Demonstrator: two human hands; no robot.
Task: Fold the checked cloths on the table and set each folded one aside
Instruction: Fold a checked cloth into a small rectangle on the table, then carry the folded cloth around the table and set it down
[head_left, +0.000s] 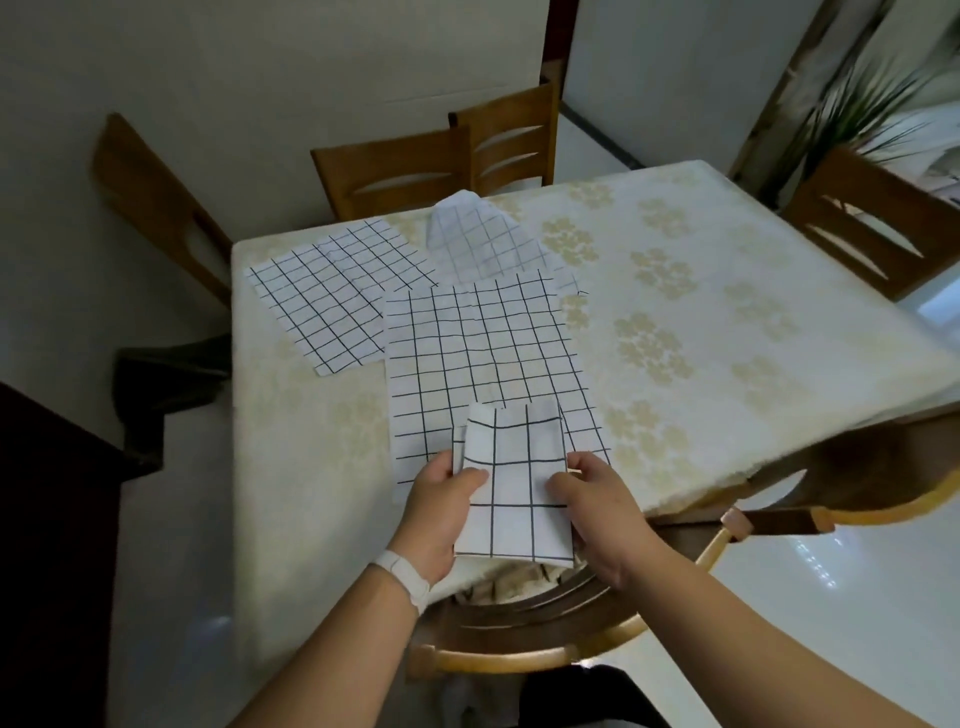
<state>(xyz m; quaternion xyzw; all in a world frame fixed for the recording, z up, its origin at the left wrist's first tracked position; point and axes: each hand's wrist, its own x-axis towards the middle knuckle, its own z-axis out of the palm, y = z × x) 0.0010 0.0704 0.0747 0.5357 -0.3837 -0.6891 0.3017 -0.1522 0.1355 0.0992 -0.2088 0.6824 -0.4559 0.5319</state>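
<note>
Between pinching fingers (470, 477) of left hand (441, 501) and right hand (595, 501) sits a folded white black-checked cloth (511, 478) — folding looks done; next, setting it aside.

the person's left hand (441, 506) and right hand (592, 506) grip a folded checked cloth (511, 483) by its two side edges, thumbs on top, above the near edge of the table (727, 291). under it a larger checked cloth (478, 353) lies spread flat. another flat cloth (332, 296) lies to the left, and a rumpled cloth (478, 239) sits behind, near the far edge. a white wristband (402, 571) circles the left wrist. wooden chairs (395, 171) stand around the table, and a plant (862, 109) shows far right.
</note>
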